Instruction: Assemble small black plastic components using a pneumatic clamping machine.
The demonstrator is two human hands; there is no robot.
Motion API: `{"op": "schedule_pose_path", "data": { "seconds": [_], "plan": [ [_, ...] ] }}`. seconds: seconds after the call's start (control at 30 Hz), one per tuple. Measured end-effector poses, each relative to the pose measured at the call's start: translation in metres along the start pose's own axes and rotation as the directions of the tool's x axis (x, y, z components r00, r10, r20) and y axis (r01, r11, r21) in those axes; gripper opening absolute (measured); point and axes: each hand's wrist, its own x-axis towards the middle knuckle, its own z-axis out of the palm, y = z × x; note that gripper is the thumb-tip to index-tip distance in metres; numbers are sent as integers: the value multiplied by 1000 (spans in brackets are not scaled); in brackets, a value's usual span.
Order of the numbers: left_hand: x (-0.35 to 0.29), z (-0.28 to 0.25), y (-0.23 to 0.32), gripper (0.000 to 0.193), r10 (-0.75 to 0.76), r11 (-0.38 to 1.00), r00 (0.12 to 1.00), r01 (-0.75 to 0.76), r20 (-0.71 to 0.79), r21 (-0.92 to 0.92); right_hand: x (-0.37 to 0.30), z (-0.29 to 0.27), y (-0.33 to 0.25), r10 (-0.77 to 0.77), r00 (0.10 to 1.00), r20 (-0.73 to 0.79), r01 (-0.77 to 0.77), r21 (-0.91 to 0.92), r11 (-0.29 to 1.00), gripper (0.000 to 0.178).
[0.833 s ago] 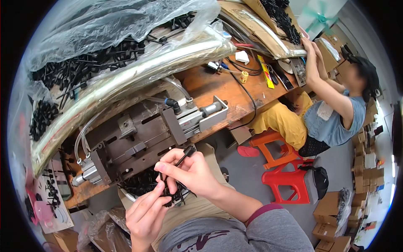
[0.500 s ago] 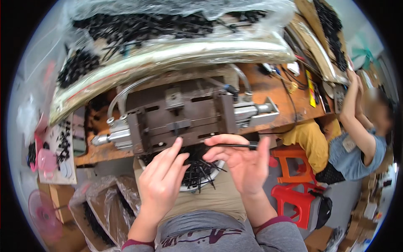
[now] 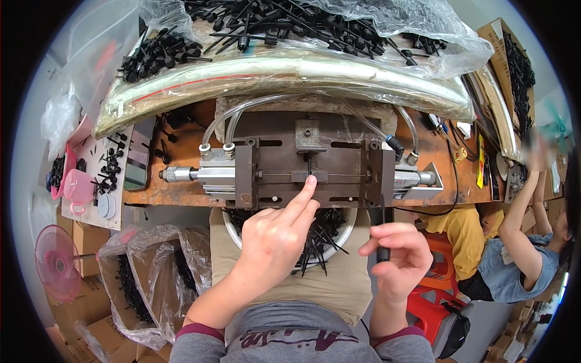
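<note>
My left hand [image 3: 275, 236] reaches to the middle of a brown metal fixture [image 3: 278, 160], its index finger stretched out. That fingertip touches the small dark block [image 3: 298, 176] at the centre, where a thin black piece stands in line with the upper metal block [image 3: 307, 136]. To the right, my right hand [image 3: 404, 260] holds a black rod with a thick end [image 3: 382, 254] between thumb and fingers, thin end pointing away from me. Below the fixture, a white bucket [image 3: 232, 235] between my legs holds many similar black rods [image 3: 318, 245], partly hidden by my left hand.
Air cylinders [image 3: 218, 179] with clear hoses flank the fixture on the wooden bench [image 3: 160, 192]. Behind lies a plastic-wrapped, padded edge [image 3: 290, 72] before a heap of black rods [image 3: 290, 24]. A co-worker [image 3: 514, 248] sits at right; a pink fan [image 3: 57, 263] stands left.
My left hand has moved forward and right onto the fixture's centre block. My right hand has drawn right and back, and its rod has turned from lying crosswise to pointing away. The view has shifted.
</note>
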Motion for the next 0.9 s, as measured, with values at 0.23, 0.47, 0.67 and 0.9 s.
{"op": "schedule_pose_path", "data": {
  "seconds": [0.23, 0.47, 0.67, 0.9],
  "plan": [
    [0, -1, 0, 22, -31, 999, 999, 31, 30, -7, 5, 16, -4, -220, 930, 296, 366, -670, 646, 34],
    [0, -1, -2, 21, -16, 1000, 1000, 16, 4, -18, 3, 22, 5, -236, 916, 325, 399, -667, 630, 30],
    [-17, -24, -1, 21, 26, 994, 980, -5, 200, -108, 15, 25, 21, -213, 923, 322, 384, -711, 590, 26],
    [-52, -27, -4, 31, 93, 953, 932, 18, 351, -301, 28, 41, 40, -94, 876, 474, 473, -803, 362, 21]
  ]
}}
